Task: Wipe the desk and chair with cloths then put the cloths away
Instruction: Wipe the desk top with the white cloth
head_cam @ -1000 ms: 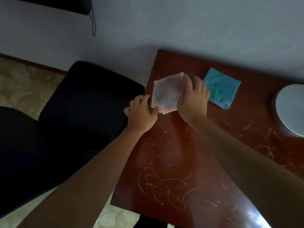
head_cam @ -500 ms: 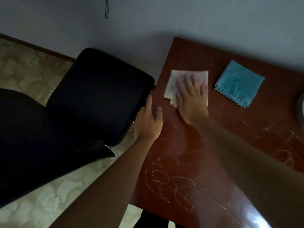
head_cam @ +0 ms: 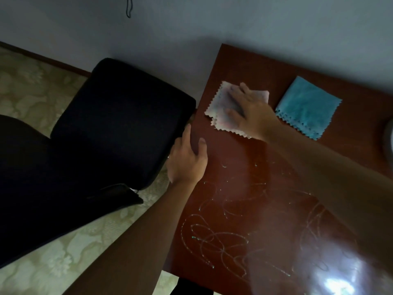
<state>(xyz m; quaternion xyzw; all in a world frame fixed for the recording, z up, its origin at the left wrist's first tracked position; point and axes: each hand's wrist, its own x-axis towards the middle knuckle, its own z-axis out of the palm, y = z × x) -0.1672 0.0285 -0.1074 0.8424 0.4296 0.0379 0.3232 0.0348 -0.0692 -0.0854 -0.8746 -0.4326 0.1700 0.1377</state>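
A pale pink cloth lies flat near the far left corner of the reddish-brown desk. My right hand presses on it with spread, straight fingers. My left hand rests on the desk's left edge, thumb on the top and fingers over the side, beside the black chair. A folded blue cloth lies on the desk to the right of the pink one, untouched. White scribble marks cover the near part of the desk.
A round white object sits at the right edge of the view on the desk. The chair stands tight against the desk's left side on a patterned beige floor. A grey wall runs behind both, with a cord hanging down.
The pink cloth went from held up between both hands to flat on the desk under my right hand. My left hand let go and moved to the desk's left edge.
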